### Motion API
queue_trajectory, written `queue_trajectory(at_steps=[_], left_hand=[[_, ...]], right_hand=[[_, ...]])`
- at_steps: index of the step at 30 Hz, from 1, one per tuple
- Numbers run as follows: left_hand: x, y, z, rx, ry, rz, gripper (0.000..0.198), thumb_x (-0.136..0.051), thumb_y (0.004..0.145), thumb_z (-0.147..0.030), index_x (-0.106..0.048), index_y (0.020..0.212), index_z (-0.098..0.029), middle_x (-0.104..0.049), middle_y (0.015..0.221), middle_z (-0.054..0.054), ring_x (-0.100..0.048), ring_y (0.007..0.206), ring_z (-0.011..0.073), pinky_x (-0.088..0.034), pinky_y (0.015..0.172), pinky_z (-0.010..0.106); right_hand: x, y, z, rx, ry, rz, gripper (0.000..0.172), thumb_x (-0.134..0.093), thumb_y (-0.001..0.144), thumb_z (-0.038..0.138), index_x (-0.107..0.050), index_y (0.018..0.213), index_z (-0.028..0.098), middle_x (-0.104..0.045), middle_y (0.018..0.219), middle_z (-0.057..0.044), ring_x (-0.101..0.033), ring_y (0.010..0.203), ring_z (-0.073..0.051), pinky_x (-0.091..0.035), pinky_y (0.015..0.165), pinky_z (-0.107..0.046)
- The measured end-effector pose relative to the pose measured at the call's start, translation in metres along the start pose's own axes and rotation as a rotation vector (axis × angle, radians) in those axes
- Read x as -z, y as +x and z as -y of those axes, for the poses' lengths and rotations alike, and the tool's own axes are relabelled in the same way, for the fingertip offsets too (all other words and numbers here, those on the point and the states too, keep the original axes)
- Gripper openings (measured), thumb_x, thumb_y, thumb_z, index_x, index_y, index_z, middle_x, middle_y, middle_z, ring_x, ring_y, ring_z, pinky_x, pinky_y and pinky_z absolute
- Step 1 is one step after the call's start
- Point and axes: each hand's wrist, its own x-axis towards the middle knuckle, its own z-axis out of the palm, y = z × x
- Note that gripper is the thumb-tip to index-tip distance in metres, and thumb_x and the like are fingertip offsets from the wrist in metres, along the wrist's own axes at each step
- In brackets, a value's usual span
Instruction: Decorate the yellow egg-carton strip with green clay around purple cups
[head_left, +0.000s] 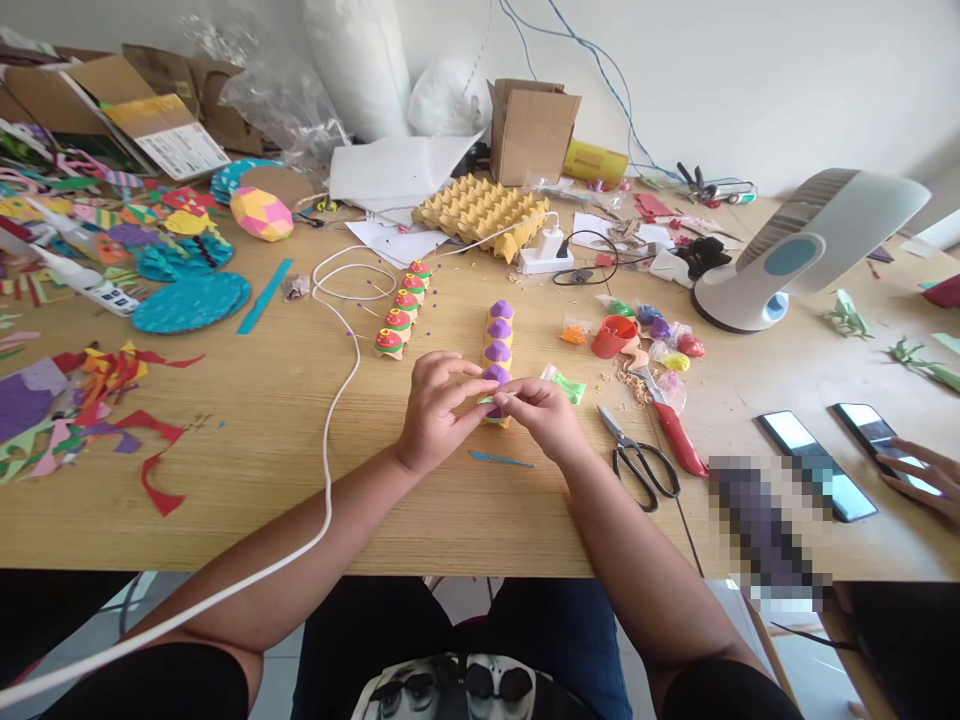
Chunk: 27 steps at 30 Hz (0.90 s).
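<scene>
My left hand (433,410) and my right hand (545,415) meet at the near end of a yellow egg-carton strip (499,345) whose cups carry purple caps. Both hands have their fingers pinched together on a small pale green bit between them, pressed against the strip's nearest cup. A second strip (403,310) with red and green caps lies to the left, untouched. A thin blue stick (501,460) lies on the table just below my hands.
Black scissors (637,460) and a red-handled cutter (675,430) lie right of my hands, with small clay bags (664,340) and a red cup (613,335) beyond. A white cable (328,450) runs along the left. Another person's hand (922,478) touches a phone at far right. A fan (802,250) stands behind.
</scene>
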Motion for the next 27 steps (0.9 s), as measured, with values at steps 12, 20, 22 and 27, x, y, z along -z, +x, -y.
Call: queue_trajectory(at_steps=[12, 20, 22, 27], left_hand=[[0.0018, 0.0008, -0.0023, -0.019, -0.094, 0.067, 0.009, -0.063, 0.092, -0.031, -0.068, 0.090, -0.023, -0.069, 0.086, 0.003, -0.061, 0.090, 0.0196, -0.048, 0.088, 0.039], [0.0014, 0.0007, -0.0018, 0.012, -0.111, 0.078, 0.020, -0.058, 0.095, -0.033, -0.063, 0.080, -0.021, -0.067, 0.076, 0.003, -0.060, 0.079, 0.0184, -0.047, 0.077, 0.036], [0.0001, 0.0006, -0.0012, 0.023, -0.086, 0.031, 0.012, -0.063, 0.093, -0.033, -0.065, 0.088, -0.022, -0.070, 0.083, 0.003, -0.061, 0.084, 0.0187, -0.048, 0.081, 0.036], [-0.0008, 0.0004, -0.0017, 0.027, -0.104, -0.012, 0.007, -0.065, 0.091, -0.029, -0.064, 0.092, -0.022, -0.070, 0.087, 0.004, -0.063, 0.087, 0.0188, -0.050, 0.083, 0.037]], right_hand=[[-0.0009, -0.0022, 0.0051, 0.067, -0.136, 0.009, 0.048, -0.072, 0.078, 0.062, -0.065, 0.065, 0.017, -0.064, 0.066, -0.002, -0.054, 0.063, -0.013, -0.045, 0.061, -0.026], [0.0000, -0.0009, 0.0028, 0.064, -0.112, 0.033, 0.042, -0.073, 0.079, 0.059, -0.067, 0.074, 0.017, -0.066, 0.071, -0.002, -0.058, 0.068, -0.014, -0.048, 0.065, -0.027], [0.0008, -0.0001, 0.0018, 0.052, -0.056, 0.024, 0.040, -0.076, 0.077, 0.057, -0.068, 0.083, 0.018, -0.068, 0.076, -0.002, -0.060, 0.070, -0.014, -0.050, 0.068, -0.028], [0.0014, -0.0002, 0.0019, 0.070, -0.088, -0.002, 0.040, -0.071, 0.081, 0.057, -0.067, 0.077, 0.018, -0.066, 0.072, -0.002, -0.057, 0.066, -0.013, -0.047, 0.064, -0.026]])
